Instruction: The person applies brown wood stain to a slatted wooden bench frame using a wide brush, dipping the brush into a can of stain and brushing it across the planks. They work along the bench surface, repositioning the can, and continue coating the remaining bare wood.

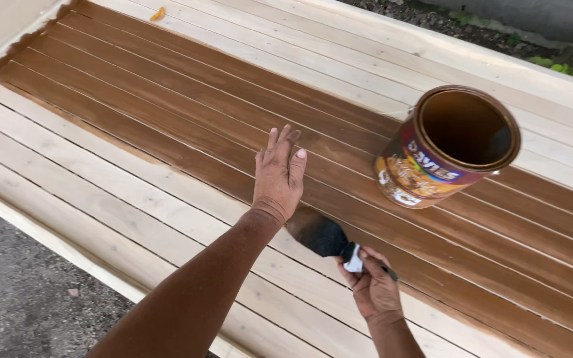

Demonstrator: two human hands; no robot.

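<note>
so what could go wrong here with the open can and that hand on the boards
1. The open stain can sits on the slatted boards beside the work; a knock from the brush or an arm could tip it and spill.
2. The left hand presses flat on a brown stained slat; if that coat is wet, it may smudge and leave prints.
3. The right hand holds the loaded brush over bare pale wood, so drips could blotch it.

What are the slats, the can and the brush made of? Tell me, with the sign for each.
Slats: wood, going by the grain and knots; some bare and pale, others stained glossy brown.
Can: likely metal, with a rolled rim, paper-like printed label and brown-coated inside.
Brush, held by the right hand: dark, stain-soaked bristles; the ferrule looks pale, material unclear.
</note>
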